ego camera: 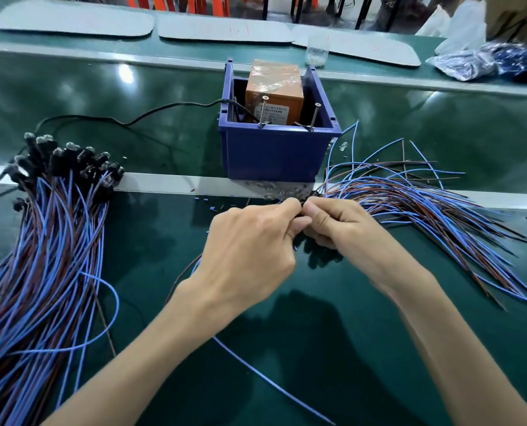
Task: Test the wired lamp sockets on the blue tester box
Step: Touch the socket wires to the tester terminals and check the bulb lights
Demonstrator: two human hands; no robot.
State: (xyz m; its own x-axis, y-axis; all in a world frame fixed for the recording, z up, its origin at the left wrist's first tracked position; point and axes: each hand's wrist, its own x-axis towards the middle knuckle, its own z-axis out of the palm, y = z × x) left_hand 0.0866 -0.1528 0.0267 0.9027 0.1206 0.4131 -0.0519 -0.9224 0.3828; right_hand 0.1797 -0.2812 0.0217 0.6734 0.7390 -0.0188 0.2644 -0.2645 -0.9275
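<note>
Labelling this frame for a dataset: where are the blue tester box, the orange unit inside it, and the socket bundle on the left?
blue tester box (274, 155): head view, front wall.
orange unit (274, 99): head view, front face.
socket bundle (68, 158): head view, black socket heads at its far end.

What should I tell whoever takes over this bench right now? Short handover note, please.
Hands: the left hand and right hand both pinch one small black socket between their fingertips, just in front of the blue tester box. The socket is mostly hidden.
Tester: two screws stand at its front rim, nothing touching them.
The left pile holds wired sockets with clear bulbs fitted, likely done.
The right pile is blue and brown leads fanned out, likely still to do.
Next, probably: touch the held socket's leads to the screws, then sort it.
</note>
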